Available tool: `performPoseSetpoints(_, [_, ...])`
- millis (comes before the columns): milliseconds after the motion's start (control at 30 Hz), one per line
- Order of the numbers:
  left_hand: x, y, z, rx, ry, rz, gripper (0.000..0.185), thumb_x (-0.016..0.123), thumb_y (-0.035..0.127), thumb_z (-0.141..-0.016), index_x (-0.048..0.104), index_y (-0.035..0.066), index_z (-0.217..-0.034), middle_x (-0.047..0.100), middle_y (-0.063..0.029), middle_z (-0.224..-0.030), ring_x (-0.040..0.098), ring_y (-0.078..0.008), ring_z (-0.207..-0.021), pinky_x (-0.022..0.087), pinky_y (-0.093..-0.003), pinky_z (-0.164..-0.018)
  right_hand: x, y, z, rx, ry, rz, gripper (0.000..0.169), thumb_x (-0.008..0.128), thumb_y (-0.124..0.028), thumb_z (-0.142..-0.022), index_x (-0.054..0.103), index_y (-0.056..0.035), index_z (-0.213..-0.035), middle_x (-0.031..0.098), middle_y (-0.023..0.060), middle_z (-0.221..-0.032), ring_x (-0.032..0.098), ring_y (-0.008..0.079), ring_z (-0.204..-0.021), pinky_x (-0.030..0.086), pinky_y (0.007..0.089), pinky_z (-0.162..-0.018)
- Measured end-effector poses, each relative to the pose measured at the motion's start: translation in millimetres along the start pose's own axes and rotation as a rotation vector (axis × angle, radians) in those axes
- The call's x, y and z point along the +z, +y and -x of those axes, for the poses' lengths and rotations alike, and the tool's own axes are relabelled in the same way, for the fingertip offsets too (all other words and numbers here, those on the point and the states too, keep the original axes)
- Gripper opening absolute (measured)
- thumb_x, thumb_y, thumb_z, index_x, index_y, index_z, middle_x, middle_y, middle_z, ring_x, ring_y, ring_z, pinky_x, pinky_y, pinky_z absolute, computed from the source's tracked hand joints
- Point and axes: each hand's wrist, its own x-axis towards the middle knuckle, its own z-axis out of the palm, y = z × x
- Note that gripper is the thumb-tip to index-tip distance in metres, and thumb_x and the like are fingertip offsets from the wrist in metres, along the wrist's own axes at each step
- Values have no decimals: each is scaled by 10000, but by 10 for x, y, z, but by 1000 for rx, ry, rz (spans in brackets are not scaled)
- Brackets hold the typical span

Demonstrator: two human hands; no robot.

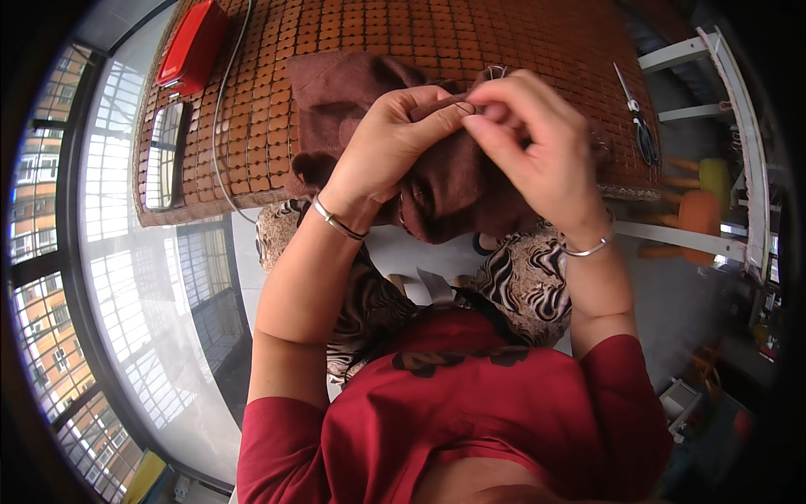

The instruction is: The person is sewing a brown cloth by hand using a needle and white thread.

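A brown knitted fabric garment (453, 170) lies bunched over the table's near edge and hangs down in front of me. My left hand (397, 135) grips a fold of it between thumb and fingers. Close against that thumb, my right hand (535, 132) has its thumb and index finger pinched together at the same fold. A thin dark loop, seemingly thread, shows at the left thumb's tip. Whether a needle is between the right fingertips, I cannot tell. Another thin loop shows above the right fingers, at the fabric's top.
The table bears a tile mat (264, 126). On its left are a red box (194, 47), a smartphone (165, 156) and a pale cable (217, 120). Scissors (637, 116) lie near the right edge. Beyond stand a white metal frame (737, 132) and an orange-topped stool (699, 227).
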Motion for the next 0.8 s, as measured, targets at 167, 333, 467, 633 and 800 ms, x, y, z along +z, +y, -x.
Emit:
performPoseSetpoints(167, [21,-35,-4,63,-30,-43,210,612,109,-894,619,-24,-1057,641,-20,-1003,572,-55,-904,456,-195,-809,-2,-55,-86,-157,-113,332,85,568,-110,-861,518,-42,-852,550,111,-792,602,312,-690,475,400,-573])
performPoseSetpoints(333, [42,-69,-26,53,43,-75,225,620,122,-889,623,-39,-1047,645,-36,-985,580,-68,-874,467,-204,-785,44,-227,-225,-286,-23,408,107,546,-131,-887,509,-33,-863,568,113,-780,601,309,-658,480,386,-558])
performPoseSetpoints(467, [72,-31,-1,39,60,-61,240,625,138,-886,625,-39,-1049,647,-45,-980,589,-80,-878,470,-204,-784,-14,-303,-344,3,-30,-113,137,478,-153,-956,492,-25,-913,587,70,-720,561,150,-515,474,282,-499])
performPoseSetpoints(633, [26,-18,-10,23,34,-74,215,607,138,-899,630,-13,-1050,647,-25,-971,593,-71,-897,467,-196,-793,-171,-95,-317,410,-321,-573,194,437,-219,-987,479,-37,-936,428,-30,-535,394,30,-385,519,229,-479])
performPoseSetpoints(800, [11,-12,-2,-10,73,32,161,652,134,-871,651,8,-970,655,-3,-913,595,-56,-807,471,-188,-717,-385,-75,-227,344,-231,-676,249,424,-210,-992,533,-24,-1116,442,-49,-652,438,4,-530,551,231,-636])
